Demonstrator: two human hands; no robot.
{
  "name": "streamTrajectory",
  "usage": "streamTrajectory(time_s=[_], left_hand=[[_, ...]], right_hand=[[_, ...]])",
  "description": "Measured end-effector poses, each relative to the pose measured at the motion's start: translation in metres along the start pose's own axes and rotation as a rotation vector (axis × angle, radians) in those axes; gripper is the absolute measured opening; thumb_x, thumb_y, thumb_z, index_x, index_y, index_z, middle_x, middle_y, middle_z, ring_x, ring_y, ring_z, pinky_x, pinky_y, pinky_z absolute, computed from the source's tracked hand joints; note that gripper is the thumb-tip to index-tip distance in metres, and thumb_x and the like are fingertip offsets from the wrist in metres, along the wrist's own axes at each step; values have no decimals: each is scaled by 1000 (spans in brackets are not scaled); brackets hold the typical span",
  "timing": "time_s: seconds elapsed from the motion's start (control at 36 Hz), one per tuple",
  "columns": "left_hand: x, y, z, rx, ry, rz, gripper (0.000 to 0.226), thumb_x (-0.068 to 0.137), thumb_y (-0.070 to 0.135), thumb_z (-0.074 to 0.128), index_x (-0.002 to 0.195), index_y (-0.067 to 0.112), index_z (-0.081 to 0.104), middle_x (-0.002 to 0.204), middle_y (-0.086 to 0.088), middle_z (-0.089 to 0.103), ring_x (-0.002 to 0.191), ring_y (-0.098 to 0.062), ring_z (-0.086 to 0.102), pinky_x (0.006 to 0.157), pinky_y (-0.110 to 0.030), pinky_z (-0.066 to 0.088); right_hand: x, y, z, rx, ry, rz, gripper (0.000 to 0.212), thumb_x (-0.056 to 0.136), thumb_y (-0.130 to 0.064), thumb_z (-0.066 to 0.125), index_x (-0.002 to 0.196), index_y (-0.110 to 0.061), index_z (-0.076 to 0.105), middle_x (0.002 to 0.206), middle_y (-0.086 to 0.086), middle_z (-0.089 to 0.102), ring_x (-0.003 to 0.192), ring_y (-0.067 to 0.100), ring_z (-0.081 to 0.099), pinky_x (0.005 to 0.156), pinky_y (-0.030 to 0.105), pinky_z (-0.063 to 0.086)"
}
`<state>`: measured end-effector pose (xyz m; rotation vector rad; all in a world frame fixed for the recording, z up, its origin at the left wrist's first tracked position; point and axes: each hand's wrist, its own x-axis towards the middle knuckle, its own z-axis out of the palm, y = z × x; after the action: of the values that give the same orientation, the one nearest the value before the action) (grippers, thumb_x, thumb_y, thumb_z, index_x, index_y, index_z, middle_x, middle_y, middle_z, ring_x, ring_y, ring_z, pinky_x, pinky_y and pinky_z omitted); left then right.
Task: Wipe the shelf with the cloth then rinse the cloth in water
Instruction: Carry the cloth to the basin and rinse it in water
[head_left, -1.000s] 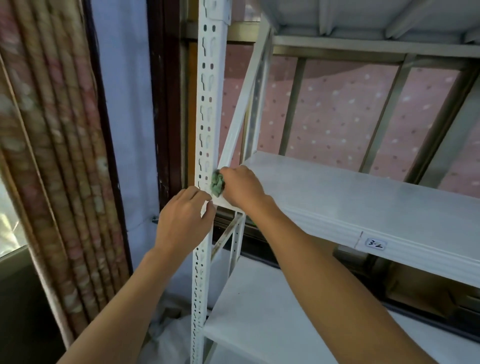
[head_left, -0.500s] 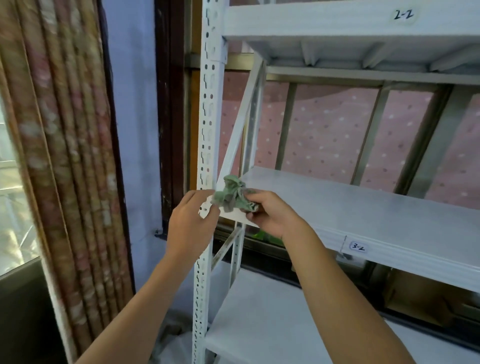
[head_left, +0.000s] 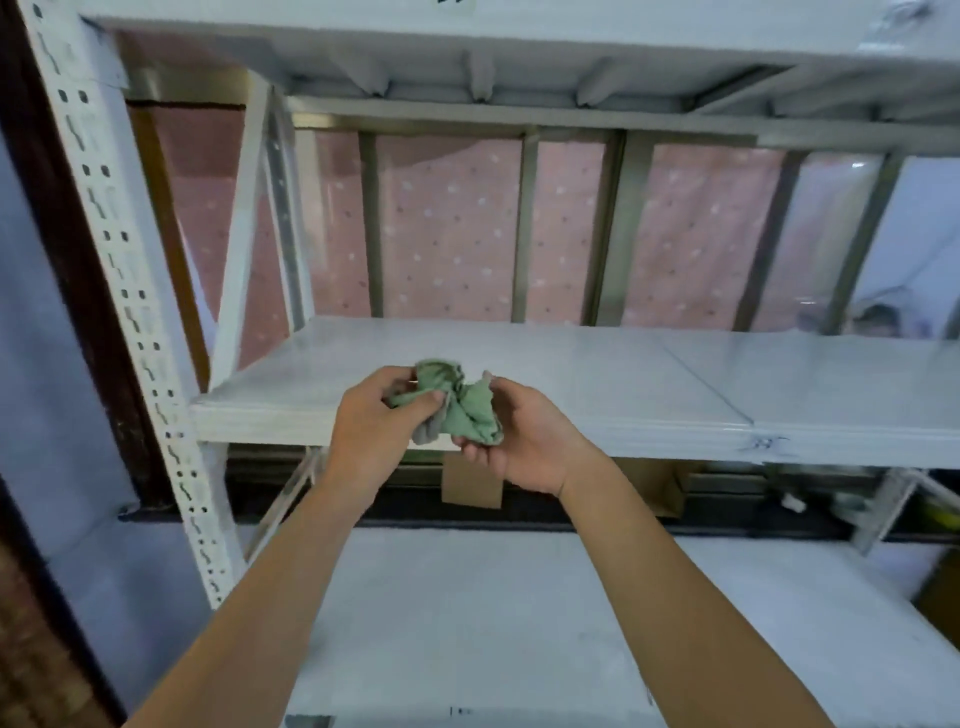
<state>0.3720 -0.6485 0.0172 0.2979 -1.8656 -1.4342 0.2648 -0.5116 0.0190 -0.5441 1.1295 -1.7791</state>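
Note:
A crumpled green cloth (head_left: 460, 402) is held between both hands just in front of the middle white shelf (head_left: 623, 384). My left hand (head_left: 374, 431) pinches its left end with thumb and fingers. My right hand (head_left: 519, 441) cups the cloth from below with its fingers curled round the right part. Both hands hover at the shelf's front edge, a little above the board. The cloth's underside is hidden by my palms.
A perforated white upright post (head_left: 140, 322) stands at the left. An upper shelf (head_left: 519, 31) hangs overhead and a lower shelf (head_left: 467, 623) lies below my arms. Cardboard pieces (head_left: 470, 486) sit behind the rack, and pink dotted fabric (head_left: 447, 228) covers the window.
My left hand has left the upright post and taken hold of the cloth. Both hands and my view have shifted right, from the shelf's left corner toward its front middle.

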Motion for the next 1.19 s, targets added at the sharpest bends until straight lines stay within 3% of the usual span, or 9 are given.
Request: streamTrajectory(time_s=[0.14, 0.31, 0.47, 0.58, 0.72, 0.83, 0.92, 1.08, 1.19], left_hand=[[-10, 18, 85, -21, -63, 2, 15, 88, 14, 79, 92, 27, 72, 90, 3, 73, 73, -5, 68, 60, -14, 53], [-25, 42, 215, -11, -186, 28, 18, 87, 16, 80, 92, 30, 71, 97, -1, 73, 82, -11, 70, 62, -17, 55], [-47, 60, 345, -74, -296, 24, 17, 85, 19, 80, 88, 33, 72, 98, 0, 73, 97, -20, 70, 87, -37, 59], [-66, 68, 414, -179, -346, -43, 10, 86, 15, 80, 88, 23, 74, 91, -3, 76, 89, -21, 74, 78, -37, 60], [-86, 81, 486, -291, -420, -91, 7, 89, 12, 76, 93, 17, 73, 82, 2, 77, 79, -12, 75, 59, -21, 56], [-96, 89, 537, -248, -489, -30, 9, 91, 20, 73, 96, 27, 71, 95, 1, 75, 90, -18, 73, 69, -29, 59], [-100, 95, 571, -185, -537, 42, 12, 89, 23, 72, 94, 34, 69, 93, 8, 73, 92, -19, 71, 78, -44, 62], [-102, 111, 636, -189, -603, 98, 17, 87, 12, 70, 90, 29, 73, 86, 10, 72, 90, -18, 69, 76, -44, 62], [-106, 117, 686, -213, -679, 165, 18, 86, 12, 74, 91, 29, 74, 89, 12, 73, 91, -12, 69, 77, -36, 61]], right_hand=[[-64, -33, -68, -34, 20, -68, 77, 92, -64, 53, 135, 0, 53, 108, 17, 64, 80, 24, 63, 70, 31, 55], [-156, -65, -158, -239, 155, -257, 47, 94, -26, 66, 132, -1, 55, 124, 18, 65, 102, 26, 65, 93, 36, 51], [-234, -101, -251, -307, 434, -409, 34, 92, -14, 69, 123, -1, 60, 113, 17, 70, 102, 27, 70, 78, 34, 56], [-280, -119, -301, -386, 580, -432, 28, 92, -19, 70, 115, -3, 66, 111, 18, 72, 104, 33, 70, 80, 40, 58], [-328, -136, -350, -408, 709, -460, 20, 92, -27, 69, 105, -11, 72, 106, 13, 75, 102, 30, 71, 96, 49, 54], [-355, -150, -377, -388, 772, -432, 40, 88, -47, 68, 109, -13, 73, 107, 13, 74, 102, 31, 71, 95, 46, 55], [-374, -160, -394, -457, 803, -430, 29, 89, -34, 72, 107, -11, 71, 106, 15, 72, 96, 30, 70, 84, 41, 55], [-413, -185, -436, -642, 910, -421, 21, 87, -22, 74, 103, -9, 70, 100, 13, 72, 93, 25, 69, 90, 46, 55], [-445, -199, -472, -658, 995, -412, 24, 80, -27, 79, 98, -13, 71, 103, 14, 71, 105, 36, 65, 95, 52, 51]])
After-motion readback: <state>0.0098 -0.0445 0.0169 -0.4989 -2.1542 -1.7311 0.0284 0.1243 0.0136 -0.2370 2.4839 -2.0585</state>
